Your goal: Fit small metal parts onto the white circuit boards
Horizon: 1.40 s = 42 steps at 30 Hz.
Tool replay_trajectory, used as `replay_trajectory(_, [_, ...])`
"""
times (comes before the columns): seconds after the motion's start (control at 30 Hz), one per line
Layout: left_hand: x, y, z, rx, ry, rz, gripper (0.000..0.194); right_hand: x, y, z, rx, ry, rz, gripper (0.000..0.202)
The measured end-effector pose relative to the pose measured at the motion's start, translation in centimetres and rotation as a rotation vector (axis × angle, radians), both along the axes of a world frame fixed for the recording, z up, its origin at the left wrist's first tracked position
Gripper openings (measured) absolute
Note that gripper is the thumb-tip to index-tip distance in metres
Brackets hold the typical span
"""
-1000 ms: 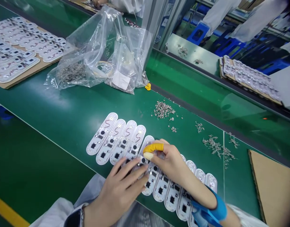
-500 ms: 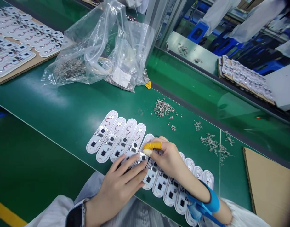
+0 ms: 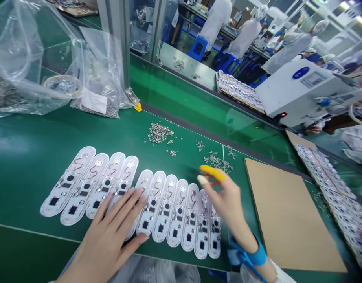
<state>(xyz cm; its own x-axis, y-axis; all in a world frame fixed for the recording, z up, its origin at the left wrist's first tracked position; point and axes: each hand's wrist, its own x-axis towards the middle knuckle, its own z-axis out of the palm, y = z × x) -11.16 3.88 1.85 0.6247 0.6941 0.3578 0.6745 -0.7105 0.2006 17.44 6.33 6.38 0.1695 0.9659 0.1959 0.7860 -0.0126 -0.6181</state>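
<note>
A slanted row of white oblong casings (image 3: 160,204) with circuit boards, dark chips and thin red wires lies along the front of the green table. My left hand (image 3: 110,230) rests with fingers spread over the casings left of the row's middle, hiding parts of them. Above the row's right end hovers my right hand (image 3: 225,192), a yellow cover on its index finger and a pale one on the thumb. Thumb and index finger are apart, with nothing visible between them. Just beyond it lie small scattered screw-like metal pieces (image 3: 214,160). A heap of tiny metal parts (image 3: 158,133) sits further left.
Clear plastic bags (image 3: 95,74) of metal parts stand at the back left, near a small yellow piece (image 3: 138,106). A cardboard sheet (image 3: 289,212) lies at the right. Past the green divider (image 3: 181,94) are more casings (image 3: 239,90) and several people in white.
My right hand has left the casing beside my left hand and moved right towards the screw-like pieces, its fingers parting. The view has turned to the right.
</note>
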Motion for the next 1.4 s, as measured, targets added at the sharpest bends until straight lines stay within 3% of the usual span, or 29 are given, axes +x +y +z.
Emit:
replay_trajectory(0.07, [0.2, -0.1, -0.1, 0.011, 0.000, -0.027, 0.058, 3.6, 0.0, -1.1, 0.001, -0.153, -0.251, 0.038])
replay_trajectory(0.13, [0.2, -0.3, -0.3, 0.032, 0.002, -0.028, 0.059, 6.1, 0.5, -2.2, -0.047, -0.307, -0.342, 0.052])
replay_trajectory(0.2, [0.2, -0.3, -0.6, 0.052, 0.008, -0.025, 0.059, 7.0, 1.3, -3.1, -0.076, -0.385, -0.283, 0.055])
replay_trajectory(0.33, [0.1, -0.4, -1.2, 0.052, 0.012, -0.025, 0.060, 6.3, 2.2, -3.9, -0.052, -0.326, -0.158, 0.035])
replay_trajectory(0.47, [0.1, -0.5, -1.5, 0.045, 0.002, -0.016, 0.059, 6.3, 2.1, -3.1, -0.030, -0.217, -0.124, 0.024])
replay_trajectory(0.7, [0.2, -0.5, -1.6, 0.047, 0.024, -0.015, 0.063, 10.3, 4.3, -1.0, -0.032, -0.101, -0.165, 0.029])
replay_trajectory(0.87, [0.3, -0.4, -1.4, 0.048, 0.030, -0.013, 0.065, 8.8, 4.4, -0.1, -0.119, -0.140, -0.087, 0.033])
replay_trajectory(0.97, [0.5, -0.1, -0.9, 0.078, 0.032, -0.030, 0.065, 7.2, 3.6, 0.0, -0.158, -0.182, -0.044, 0.022])
replay_trajectory(1.1, [0.7, 0.1, -0.5, 0.087, 0.021, -0.029, 0.061, 6.2, 2.8, -0.8, -0.212, -0.208, -0.030, 0.011])
replay_trajectory(1.23, [0.4, -0.3, -0.7, 0.041, -0.002, -0.012, 0.057, 6.1, 2.6, -1.6, -0.224, -0.206, -0.032, 0.020])
replay_trajectory(1.3, [0.3, -0.7, -0.8, 0.006, -0.055, 0.009, 0.053, 5.5, 2.4, -1.2, -0.210, -0.193, -0.030, 0.021])
replay_trajectory(1.4, [0.5, -1.5, 0.2, -0.086, -0.223, 0.061, 0.043, 3.0, 1.3, 0.7, -0.177, -0.111, 0.031, 0.014])
